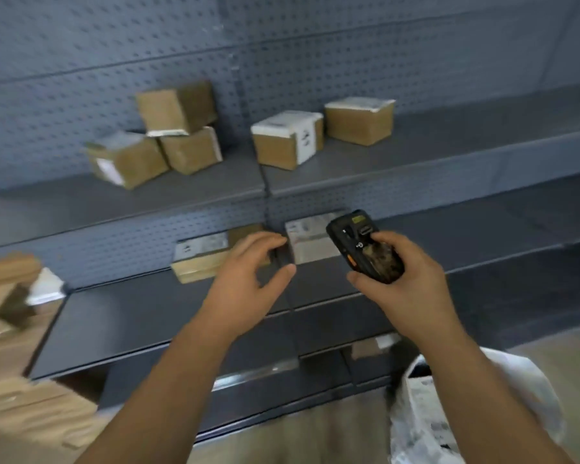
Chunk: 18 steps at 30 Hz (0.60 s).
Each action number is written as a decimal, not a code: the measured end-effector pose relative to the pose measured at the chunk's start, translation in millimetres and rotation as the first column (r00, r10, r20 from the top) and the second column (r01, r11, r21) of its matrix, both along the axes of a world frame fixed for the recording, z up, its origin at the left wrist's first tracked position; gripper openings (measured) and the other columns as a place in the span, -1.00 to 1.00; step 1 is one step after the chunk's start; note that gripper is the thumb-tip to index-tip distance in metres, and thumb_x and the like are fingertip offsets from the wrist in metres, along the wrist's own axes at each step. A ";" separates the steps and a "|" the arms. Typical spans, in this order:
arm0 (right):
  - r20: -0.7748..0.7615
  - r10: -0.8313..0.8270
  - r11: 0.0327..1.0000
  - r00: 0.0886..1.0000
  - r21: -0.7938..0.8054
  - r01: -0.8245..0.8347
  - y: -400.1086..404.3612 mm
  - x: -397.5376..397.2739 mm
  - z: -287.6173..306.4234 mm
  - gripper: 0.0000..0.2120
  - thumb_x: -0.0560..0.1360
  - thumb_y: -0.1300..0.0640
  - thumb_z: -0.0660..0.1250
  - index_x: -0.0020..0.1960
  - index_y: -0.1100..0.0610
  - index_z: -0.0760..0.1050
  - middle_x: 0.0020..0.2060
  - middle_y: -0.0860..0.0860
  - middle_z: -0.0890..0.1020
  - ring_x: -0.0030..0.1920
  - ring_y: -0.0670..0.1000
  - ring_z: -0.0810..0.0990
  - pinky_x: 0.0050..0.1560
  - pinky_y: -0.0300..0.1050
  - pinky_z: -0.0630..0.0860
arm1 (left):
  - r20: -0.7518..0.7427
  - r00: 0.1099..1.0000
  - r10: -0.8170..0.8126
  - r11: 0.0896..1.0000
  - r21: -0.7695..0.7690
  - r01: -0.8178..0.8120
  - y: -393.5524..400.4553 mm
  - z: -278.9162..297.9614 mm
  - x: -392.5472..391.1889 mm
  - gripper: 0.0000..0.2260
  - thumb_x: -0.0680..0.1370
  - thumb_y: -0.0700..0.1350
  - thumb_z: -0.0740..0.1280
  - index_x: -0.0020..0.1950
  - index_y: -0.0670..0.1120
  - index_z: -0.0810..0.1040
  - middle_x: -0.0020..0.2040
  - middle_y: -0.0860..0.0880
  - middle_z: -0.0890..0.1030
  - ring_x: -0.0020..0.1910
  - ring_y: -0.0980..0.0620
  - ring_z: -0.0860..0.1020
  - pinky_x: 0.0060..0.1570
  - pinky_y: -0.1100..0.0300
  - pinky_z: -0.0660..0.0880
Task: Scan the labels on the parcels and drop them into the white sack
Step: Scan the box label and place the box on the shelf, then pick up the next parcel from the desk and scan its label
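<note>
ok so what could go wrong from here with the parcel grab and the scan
1. The left hand is open and reaching between two flat parcels, the left flat parcel and the right flat parcel; it may scan one and take the other.
2. The right hand grips the scanner low, so it may slip.
3. The white sack sits low at the right, partly behind the right arm; a drop could miss.

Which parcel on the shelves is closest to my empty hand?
The flat parcel on the middle shelf, right by your left hand; the others sit higher or farther right.
</note>
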State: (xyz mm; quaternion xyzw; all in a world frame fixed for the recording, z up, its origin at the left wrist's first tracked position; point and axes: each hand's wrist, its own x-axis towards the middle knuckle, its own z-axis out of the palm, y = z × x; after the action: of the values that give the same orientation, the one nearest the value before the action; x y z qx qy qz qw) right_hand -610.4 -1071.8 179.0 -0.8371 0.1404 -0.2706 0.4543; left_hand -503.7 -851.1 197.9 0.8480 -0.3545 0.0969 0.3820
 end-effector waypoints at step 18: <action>-0.022 0.598 0.800 0.801 -0.050 -0.598 482.0 110.2 18.2 -0.43 0.30 -0.03 0.61 0.24 -0.22 0.48 0.08 -0.24 0.52 0.08 -0.12 0.52 0.07 -0.11 0.51 | -0.028 0.794 0.607 0.793 -0.034 -0.608 514.2 5.5 -42.7 -0.67 0.54 0.02 0.41 0.29 0.03 0.54 0.21 0.25 0.51 0.17 0.30 0.43 0.21 0.33 0.37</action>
State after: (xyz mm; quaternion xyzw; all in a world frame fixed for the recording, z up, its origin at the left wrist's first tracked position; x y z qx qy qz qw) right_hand -500.2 -589.7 197.2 -0.8514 -0.1370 -0.1152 0.4930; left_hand -546.4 -336.9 203.4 0.9095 -0.0586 0.2151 0.3508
